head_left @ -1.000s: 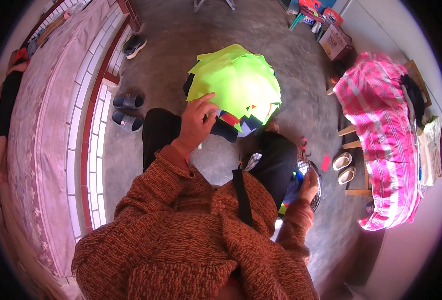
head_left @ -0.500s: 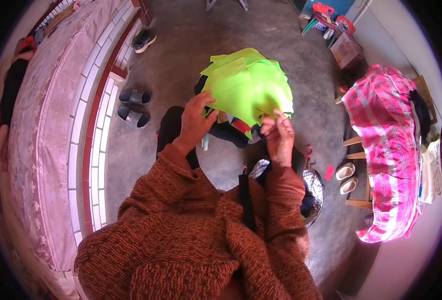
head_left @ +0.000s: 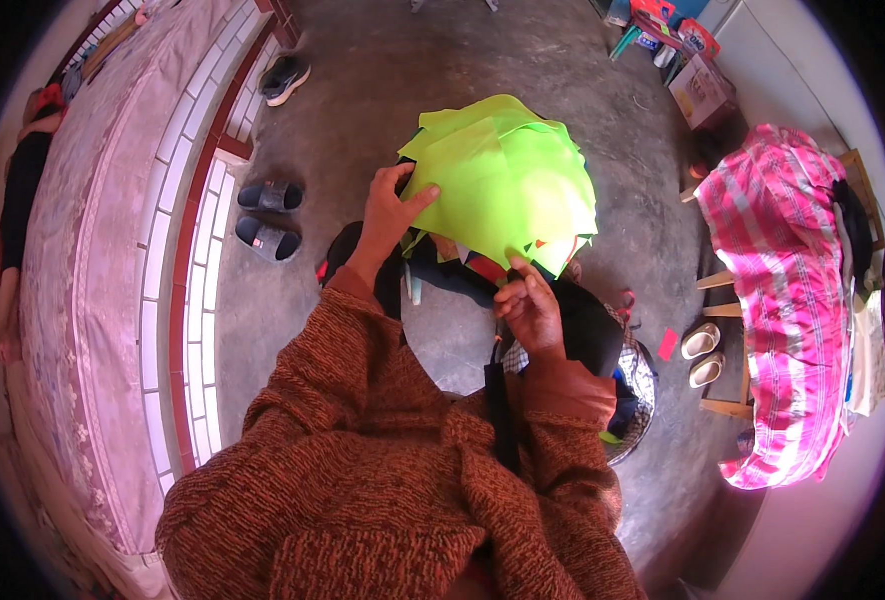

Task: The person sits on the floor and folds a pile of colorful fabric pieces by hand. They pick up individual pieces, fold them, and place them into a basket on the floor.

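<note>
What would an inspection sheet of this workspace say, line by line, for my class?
Surface: grey floor; whatever supports the fabric is hidden.
Job's things: layered yellow-green fabric, with a red piece showing at its near edge.
Clutter: red scrap, dark slippers and pale shoes on the floor.
Left hand: at the fabric's left edge, thumb and index finger spread.
Right hand: fingers bent by the near edge; grip unclear.
Cables: nothing seen.
Surroundings: pink-covered platform, pink checked cloth, cardboard box.
</note>
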Action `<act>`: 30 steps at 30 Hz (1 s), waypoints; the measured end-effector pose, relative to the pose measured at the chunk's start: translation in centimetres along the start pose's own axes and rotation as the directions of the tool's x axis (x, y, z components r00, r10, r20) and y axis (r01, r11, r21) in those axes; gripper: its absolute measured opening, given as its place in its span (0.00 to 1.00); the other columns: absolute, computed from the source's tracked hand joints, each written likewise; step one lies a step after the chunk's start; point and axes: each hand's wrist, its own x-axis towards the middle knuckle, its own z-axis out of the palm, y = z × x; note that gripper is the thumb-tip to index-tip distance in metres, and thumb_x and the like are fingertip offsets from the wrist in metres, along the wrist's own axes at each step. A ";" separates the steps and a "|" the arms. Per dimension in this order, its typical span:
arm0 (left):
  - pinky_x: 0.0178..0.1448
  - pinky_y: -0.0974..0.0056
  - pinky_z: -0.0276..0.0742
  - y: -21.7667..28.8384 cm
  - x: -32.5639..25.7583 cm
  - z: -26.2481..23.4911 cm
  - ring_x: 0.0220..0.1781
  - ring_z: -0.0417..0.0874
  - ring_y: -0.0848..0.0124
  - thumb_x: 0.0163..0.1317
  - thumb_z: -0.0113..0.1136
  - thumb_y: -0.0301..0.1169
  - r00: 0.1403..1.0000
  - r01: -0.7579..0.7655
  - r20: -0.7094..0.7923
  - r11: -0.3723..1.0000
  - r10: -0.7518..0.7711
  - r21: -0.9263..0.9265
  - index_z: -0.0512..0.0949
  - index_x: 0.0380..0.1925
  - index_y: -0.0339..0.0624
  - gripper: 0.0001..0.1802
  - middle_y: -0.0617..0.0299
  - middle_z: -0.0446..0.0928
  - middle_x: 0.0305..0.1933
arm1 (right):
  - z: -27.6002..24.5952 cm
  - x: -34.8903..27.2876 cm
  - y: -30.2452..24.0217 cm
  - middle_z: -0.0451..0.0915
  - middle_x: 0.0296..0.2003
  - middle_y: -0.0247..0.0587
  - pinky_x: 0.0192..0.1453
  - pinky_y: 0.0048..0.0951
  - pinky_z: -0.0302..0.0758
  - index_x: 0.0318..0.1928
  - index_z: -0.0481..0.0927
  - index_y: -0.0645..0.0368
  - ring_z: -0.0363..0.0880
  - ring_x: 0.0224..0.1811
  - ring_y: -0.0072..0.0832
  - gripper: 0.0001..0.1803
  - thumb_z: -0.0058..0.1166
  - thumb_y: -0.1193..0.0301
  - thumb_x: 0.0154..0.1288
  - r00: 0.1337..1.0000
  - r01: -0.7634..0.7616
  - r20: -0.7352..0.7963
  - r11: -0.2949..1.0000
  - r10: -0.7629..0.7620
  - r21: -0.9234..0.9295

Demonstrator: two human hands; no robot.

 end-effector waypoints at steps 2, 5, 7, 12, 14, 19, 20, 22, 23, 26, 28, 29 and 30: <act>0.47 0.68 0.72 0.7 0.5 -0.3 0.41 0.75 0.71 0.50 0.70 0.38 0.989 0.137 0.063 0.983 -0.130 -0.121 0.74 0.44 0.34 0.25 0.59 0.75 0.42 | 0.3 0.1 0.0 0.82 0.32 0.53 0.37 0.31 0.77 0.61 0.65 0.66 0.80 0.28 0.32 0.25 0.45 0.63 0.70 1.000 -0.003 -0.003 1.000 0.003 -0.022; 0.40 0.72 0.71 2.5 0.8 -0.9 0.34 0.74 0.77 0.48 0.72 0.36 0.933 0.354 0.193 0.870 -0.303 -0.344 0.77 0.37 0.36 0.20 0.67 0.75 0.33 | 0.3 0.2 0.1 0.82 0.33 0.53 0.39 0.31 0.77 0.61 0.65 0.66 0.80 0.30 0.33 0.25 0.44 0.63 0.70 1.000 -0.006 -0.008 1.000 0.006 -0.016; 0.39 0.73 0.69 1.3 0.8 -1.1 0.33 0.73 0.79 0.50 0.71 0.36 0.927 0.362 0.214 0.884 -0.308 -0.295 0.77 0.34 0.38 0.17 0.68 0.74 0.31 | 0.3 0.3 0.1 0.82 0.34 0.53 0.39 0.31 0.77 0.61 0.65 0.66 0.81 0.30 0.33 0.25 0.45 0.63 0.70 1.000 -0.020 -0.015 1.000 0.020 -0.005; 0.36 0.74 0.66 0.9 0.2 -1.5 0.30 0.71 0.81 0.52 0.69 0.34 0.948 0.310 0.163 0.914 -0.275 -0.263 0.75 0.26 0.40 0.13 0.72 0.72 0.27 | -0.2 0.2 0.2 0.82 0.35 0.54 0.41 0.33 0.77 0.60 0.66 0.66 0.81 0.33 0.36 0.24 0.45 0.62 0.70 0.999 -0.017 0.028 1.000 0.017 0.005; 0.36 0.74 0.66 1.0 -0.1 -1.7 0.31 0.71 0.81 0.53 0.69 0.34 0.947 0.315 0.150 0.906 -0.283 -0.284 0.75 0.25 0.40 0.12 0.72 0.72 0.28 | -0.3 0.0 0.2 0.82 0.36 0.55 0.43 0.34 0.78 0.59 0.67 0.65 0.82 0.34 0.37 0.24 0.45 0.62 0.70 0.998 -0.035 0.054 0.999 0.033 0.026; 0.42 0.73 0.67 1.7 -0.6 -1.7 0.37 0.72 0.80 0.54 0.65 0.28 0.979 0.205 0.104 0.879 -0.177 -0.431 0.69 0.21 0.39 0.12 0.62 0.76 0.42 | 0.1 -0.1 0.1 0.81 0.39 0.56 0.46 0.37 0.78 0.61 0.66 0.61 0.82 0.37 0.38 0.24 0.41 0.60 0.71 0.995 -0.013 0.098 0.998 0.006 0.067; 0.43 0.73 0.67 1.9 -0.7 -1.7 0.39 0.71 0.80 0.54 0.64 0.26 0.978 0.207 0.109 0.857 -0.177 -0.472 0.67 0.19 0.39 0.14 0.59 0.76 0.45 | 0.1 -0.1 0.1 0.81 0.40 0.56 0.47 0.38 0.78 0.61 0.66 0.61 0.82 0.38 0.38 0.24 0.41 0.59 0.71 0.993 -0.006 0.120 0.996 -0.004 0.084; 0.45 0.72 0.67 2.5 -1.2 -2.1 0.42 0.72 0.79 0.53 0.62 0.24 0.975 0.223 0.132 0.840 -0.181 -0.494 0.66 0.18 0.39 0.14 0.55 0.75 0.50 | 0.3 -0.2 -0.1 0.80 0.43 0.57 0.49 0.39 0.77 0.63 0.64 0.60 0.81 0.41 0.39 0.26 0.40 0.59 0.71 0.989 -0.022 0.150 0.997 0.010 0.080; 0.47 0.71 0.67 2.7 -1.4 -2.3 0.43 0.72 0.78 0.53 0.61 0.23 0.973 0.231 0.143 0.832 -0.184 -0.505 0.65 0.17 0.40 0.14 0.53 0.75 0.53 | 0.4 -0.3 -0.3 0.79 0.44 0.57 0.50 0.39 0.77 0.63 0.63 0.60 0.81 0.42 0.39 0.26 0.40 0.58 0.71 0.986 -0.030 0.165 0.997 0.017 0.077; 0.50 0.70 0.66 3.2 -2.2 -2.7 0.46 0.72 0.77 0.53 0.60 0.23 0.978 0.200 0.157 0.846 -0.140 -0.494 0.64 0.17 0.39 0.14 0.52 0.74 0.54 | 0.9 -0.2 -0.3 0.78 0.47 0.59 0.52 0.40 0.76 0.66 0.59 0.61 0.80 0.46 0.40 0.29 0.43 0.60 0.70 0.984 -0.029 0.178 0.994 0.009 0.109; 0.51 0.69 0.65 4.6 -2.6 -2.8 0.48 0.71 0.76 0.53 0.60 0.23 0.982 0.158 0.169 0.870 -0.088 -0.467 0.63 0.17 0.40 0.14 0.52 0.74 0.54 | 0.7 -0.1 -0.3 0.78 0.47 0.59 0.53 0.39 0.76 0.66 0.58 0.61 0.80 0.47 0.40 0.30 0.45 0.59 0.69 0.984 0.005 0.176 0.994 -0.024 0.110; 0.52 0.69 0.65 5.5 -2.8 -2.9 0.49 0.71 0.76 0.53 0.60 0.23 0.982 0.136 0.176 0.881 -0.062 -0.453 0.63 0.17 0.40 0.14 0.52 0.74 0.54 | 0.5 -0.1 -0.3 0.77 0.48 0.59 0.53 0.39 0.76 0.66 0.58 0.61 0.80 0.47 0.40 0.31 0.46 0.59 0.69 0.984 0.021 0.175 0.994 -0.041 0.110; 0.52 0.68 0.65 6.3 -3.0 -2.9 0.49 0.71 0.75 0.52 0.60 0.23 0.984 0.117 0.171 0.887 -0.044 -0.446 0.63 0.17 0.40 0.14 0.51 0.74 0.54 | 0.3 -0.1 -0.3 0.77 0.48 0.58 0.53 0.39 0.76 0.66 0.58 0.61 0.80 0.47 0.40 0.31 0.46 0.59 0.68 0.983 0.040 0.175 0.992 -0.061 0.123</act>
